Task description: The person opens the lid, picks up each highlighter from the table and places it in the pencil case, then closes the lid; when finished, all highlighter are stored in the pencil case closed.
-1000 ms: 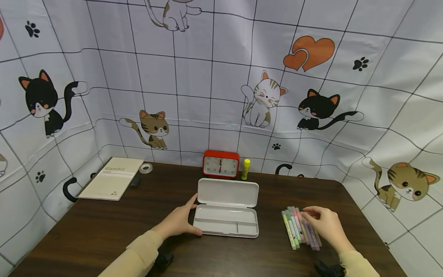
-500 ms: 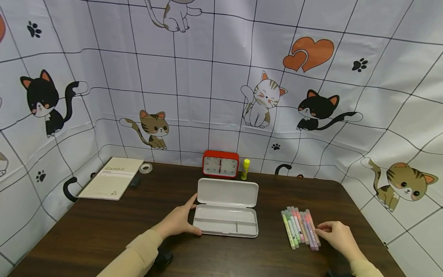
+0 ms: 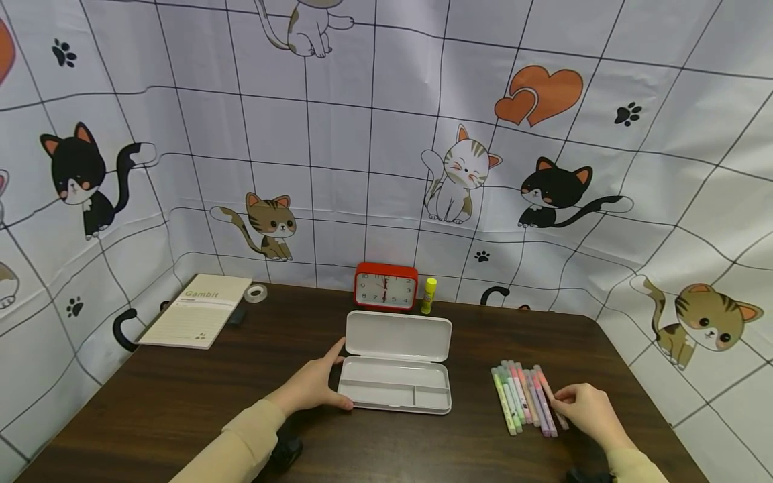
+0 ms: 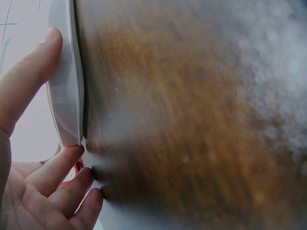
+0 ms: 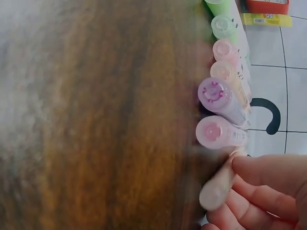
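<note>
So the right hand [image 3: 588,409] has a pretty narrow grip going: thumb and fingertips pinching the end marker [image 5: 218,189], its near end angled out from its neighbours. Can't tell if that one's fully down on the tabletop [image 3: 338,456]. Left hand's [image 3: 311,386] grip is spread wide, thumb against the front wall of the pencil case [image 3: 395,335] and fingers at its left end, not wrapped round it.

Case is glossy, pale and rounded at the corners, lying with the lid flipped back, dividers splitting the tray into compartments. The row of markers [image 3: 513,396] sits to its right, well apart: slim round sticks in pastel green, pink, peach and purple, cloudy plastic ends. Tabletop's dark brown with streaky wood grain.

Behind the case there's a red clock [image 3: 385,287] with a yellow glue stick [image 3: 429,296] just beside it. Back left: notepad [image 3: 193,312] and tape roll [image 3: 255,293]. Wrinkly cat-print sheet [image 3: 338,134] behind everything. Nothing's in the way between markers and case.
</note>
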Tool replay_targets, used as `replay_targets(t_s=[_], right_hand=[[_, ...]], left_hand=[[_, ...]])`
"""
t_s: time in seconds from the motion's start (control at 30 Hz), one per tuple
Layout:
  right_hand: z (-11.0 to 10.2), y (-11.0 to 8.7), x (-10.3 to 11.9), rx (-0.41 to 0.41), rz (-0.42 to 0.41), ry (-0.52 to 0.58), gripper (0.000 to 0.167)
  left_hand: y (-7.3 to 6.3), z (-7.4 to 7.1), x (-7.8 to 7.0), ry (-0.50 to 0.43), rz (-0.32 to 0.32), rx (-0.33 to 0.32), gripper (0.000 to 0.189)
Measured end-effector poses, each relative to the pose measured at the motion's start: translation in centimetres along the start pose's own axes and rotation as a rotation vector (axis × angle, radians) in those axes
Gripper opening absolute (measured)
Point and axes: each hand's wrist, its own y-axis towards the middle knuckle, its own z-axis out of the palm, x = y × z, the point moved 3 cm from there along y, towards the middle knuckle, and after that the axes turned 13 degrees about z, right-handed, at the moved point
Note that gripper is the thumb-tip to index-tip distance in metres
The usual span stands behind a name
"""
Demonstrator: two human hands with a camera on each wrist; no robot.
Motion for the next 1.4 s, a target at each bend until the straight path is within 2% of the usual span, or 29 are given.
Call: replay_targets(t_s=[0.27, 0.47, 0.63, 0.87, 1.13, 1.4], right_hand=[[0.1, 0.1, -0.5, -0.018, 0.023, -0.007, 0.015], [-0.1, 0.1, -1.2, -0.069, 0.065, 0.002, 0.013], [-0.5, 0.0, -0.8, -0.111, 0.047, 0.018, 0.014], [-0.5, -0.4, 1.9, -0.139, -0.032, 0.025, 0.012], [-0.1, -1.2, 6.1, -0.161, -0.173, 0.035, 0.013], [0.9, -1.8, 9.9, -0.134, -0.235, 0.038, 0.011]], left_hand=[[0.1, 0.2, 0.5, -0.004, 0.004, 0.006, 0.124], [0.1, 0.2, 0.6, -0.010, 0.014, 0.005, 0.124], [0.1, 0.1, 0.5, -0.006, 0.006, 0.003, 0.124], [0.0, 0.0, 0.4, 0.007, 0.006, 0.001, 0.123], [0.1, 0.1, 0.7, -0.005, 0.002, 0.001, 0.124], [0.1, 0.0, 0.3, -0.021, 0.002, 0.000, 0.124]])
